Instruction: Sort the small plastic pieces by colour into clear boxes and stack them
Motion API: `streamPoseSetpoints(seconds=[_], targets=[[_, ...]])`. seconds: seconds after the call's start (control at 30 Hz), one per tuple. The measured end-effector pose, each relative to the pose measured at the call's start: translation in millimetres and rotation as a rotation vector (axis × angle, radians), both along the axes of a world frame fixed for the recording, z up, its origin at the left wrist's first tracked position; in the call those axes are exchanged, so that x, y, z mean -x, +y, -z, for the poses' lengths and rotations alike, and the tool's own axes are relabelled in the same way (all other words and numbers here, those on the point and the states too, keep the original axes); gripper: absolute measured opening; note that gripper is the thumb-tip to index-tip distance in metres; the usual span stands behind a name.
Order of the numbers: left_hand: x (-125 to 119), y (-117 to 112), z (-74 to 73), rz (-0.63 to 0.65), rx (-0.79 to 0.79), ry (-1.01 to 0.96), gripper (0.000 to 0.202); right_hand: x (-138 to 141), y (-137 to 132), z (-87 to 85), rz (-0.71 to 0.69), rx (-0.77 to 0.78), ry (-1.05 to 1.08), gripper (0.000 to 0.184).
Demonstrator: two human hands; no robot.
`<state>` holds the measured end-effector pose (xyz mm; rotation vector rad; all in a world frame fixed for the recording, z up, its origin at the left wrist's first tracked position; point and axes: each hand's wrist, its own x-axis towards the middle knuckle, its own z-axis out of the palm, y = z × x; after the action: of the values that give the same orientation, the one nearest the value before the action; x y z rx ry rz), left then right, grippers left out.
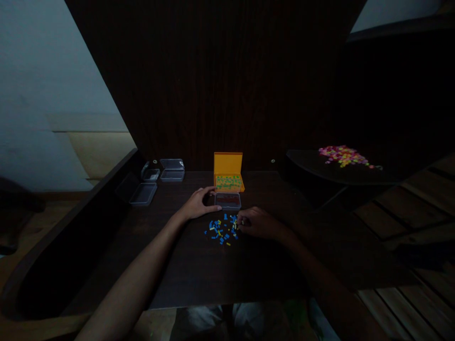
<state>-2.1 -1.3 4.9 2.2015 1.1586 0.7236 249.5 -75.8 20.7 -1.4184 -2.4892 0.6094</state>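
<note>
A: Start closest in. How many hands?
B: Two, over one tabletop [199, 279]. The right hand [254, 221] has its fingers drawn together at the right edge of the scatter; I can't tell whether they pinch a piece.
A: A scatter of what?
B: Tiny building bricks [226, 236], in two main colours, blue and yellow. Dozens, too small to count surely.
A: And the other one?
B: The left hand [199, 203] is spread, thumb and fingers at the left side of one clear box [228, 208], just beyond the bricks. Something dark red shows inside.
A: Other boxes?
B: Four. Off to the left, three clear cases: one nearer [141, 204], two farther [152, 179] [172, 179]. Right behind the clear box, one orange case [228, 163], lid up, with many green bits [228, 182].
A: Farther still?
B: One heap of pink and yellow beads [343, 155] on the right-hand shelf [313, 173], and two round caps [273, 161] on the back panel [227, 94].
</note>
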Motion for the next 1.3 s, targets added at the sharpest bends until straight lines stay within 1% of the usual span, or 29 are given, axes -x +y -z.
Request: streamPoseSetpoints(seconds=[0.07, 0.13, 0.23, 0.3, 0.4, 0.5, 0.6, 0.73, 0.83, 1.0, 1.17, 1.3], targets=[[-0.2, 0.0, -0.1, 0.000, 0.002, -0.004, 0.073, -2.0, 1.6, -0.6, -0.024, -0.002, 0.040, 0.008], [-0.2, 0.4, 0.3, -0.004, 0.002, -0.007, 0.074, -4.3, 4.8, -5.0, -0.058, 0.038, 0.094, 0.010], [-0.1, 1.3, 1.7, 0.000, -0.001, -0.026, 0.075, -6.4, 13.3, -16.0, -0.026, 0.118, 0.173, 0.015], [-0.1, 1.9, 2.6, 0.011, -0.010, -0.034, 0.074, -5.0, 21.1, -22.2, 0.026, 0.091, 0.209, 0.016], [-0.1, 2.7, 3.6, 0.015, -0.017, -0.031, 0.074, 3.2, 35.0, -25.6, 0.073, -0.023, 0.212, 0.015], [0.1, 3.0, 4.8, 0.006, -0.013, -0.025, 0.076, 16.9, 49.3, -24.4, 0.072, -0.110, 0.145, 0.017], [0.3, 3.0, 6.5, 0.009, -0.022, -0.033, 0.076, 32.1, 60.4, -23.6, 0.087, -0.146, 0.015, 0.019], [0.4, 3.2, 8.1, 0.016, -0.022, -0.025, 0.077, 48.4, 66.3, -24.0, 0.141, -0.171, -0.177, 0.027], [0.0, 3.7, 9.0, 0.008, -0.022, -0.021, 0.079, 55.6, 66.5, -23.1, 0.152, -0.178, -0.266, 0.031], [-0.6, 4.3, 9.6, 0.025, -0.031, -0.041, 0.080, 60.9, 67.0, -18.9, 0.183, -0.157, -0.332, 0.035], [-0.8, 2.9, 7.2, 0.024, -0.031, -0.048, 0.076, 62.9, 66.2, -17.0, 0.179, -0.166, -0.321, 0.036], [-0.7, 3.2, 7.7, 0.020, -0.026, -0.052, 0.077, 60.9, 64.6, -18.9, 0.169, -0.180, -0.314, 0.034]])
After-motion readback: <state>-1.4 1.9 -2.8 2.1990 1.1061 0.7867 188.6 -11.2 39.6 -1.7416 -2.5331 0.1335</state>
